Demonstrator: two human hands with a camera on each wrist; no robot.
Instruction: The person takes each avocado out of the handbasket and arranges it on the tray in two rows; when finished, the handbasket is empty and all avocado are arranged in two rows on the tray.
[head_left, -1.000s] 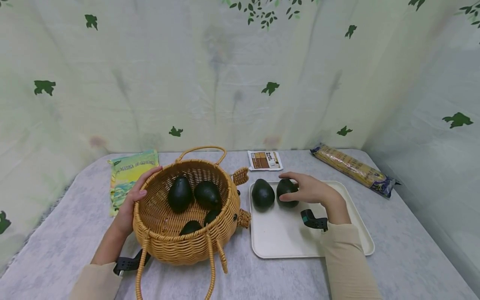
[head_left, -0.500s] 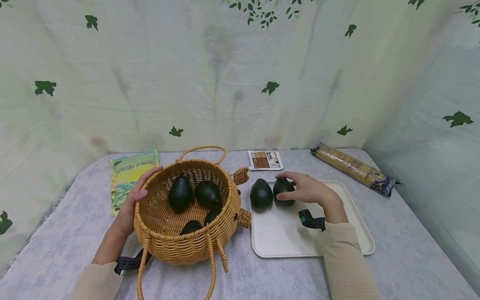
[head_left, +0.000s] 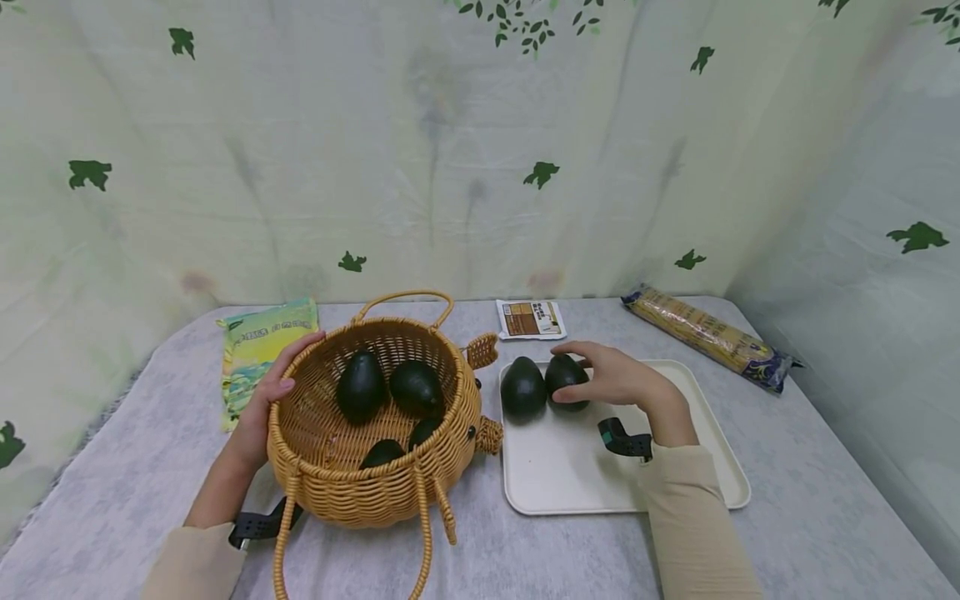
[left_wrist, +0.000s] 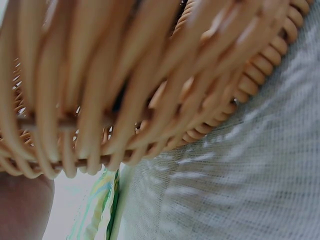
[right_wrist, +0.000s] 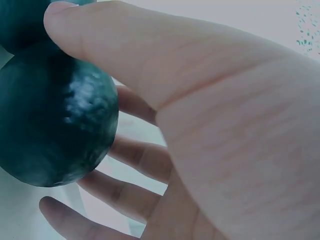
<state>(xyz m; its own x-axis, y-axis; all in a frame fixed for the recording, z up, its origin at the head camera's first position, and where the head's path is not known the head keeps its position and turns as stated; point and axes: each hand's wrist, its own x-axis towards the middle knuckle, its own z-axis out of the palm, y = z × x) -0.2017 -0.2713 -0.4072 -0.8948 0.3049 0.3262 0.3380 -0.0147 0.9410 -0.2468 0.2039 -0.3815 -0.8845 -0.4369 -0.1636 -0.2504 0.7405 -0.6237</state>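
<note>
**Second avocado nudged up against the first on the tray**

Over the last second, slid the round dark green avocado [head_left: 564,381] leftward and slightly back across the cream rectangular plastic tray [head_left: 697,487], ending snug beside the other dark green avocado [head_left: 522,388] at the tray's far left corner. Kept the right hand [head_left: 611,377] draped over it throughout, thumb on top and fingers [right_wrist: 127,194] spread loosely beneath and behind; a light, half-open grip around the fruit rather than a firm clamp, as seen from the right wrist [right_wrist: 55,125]. Looked like a placement being finished off, with the fruit resting on the tray and not lifted.

Held the left hand [head_left: 258,408] in place on the near left rim of the round woven wicker basket [head_left: 352,492], fingers curled over the edge, steadying it on the grey cloth-covered tabletop [head_left: 810,533]. Left four more dark avocados [head_left: 362,386] inside the basket, unmoved.

Left untouched behind: a yellow-green printed packet [head_left: 258,350], a small white and brown sachet [head_left: 529,320], and a long clear bag of spaghetti [head_left: 701,337].
</note>
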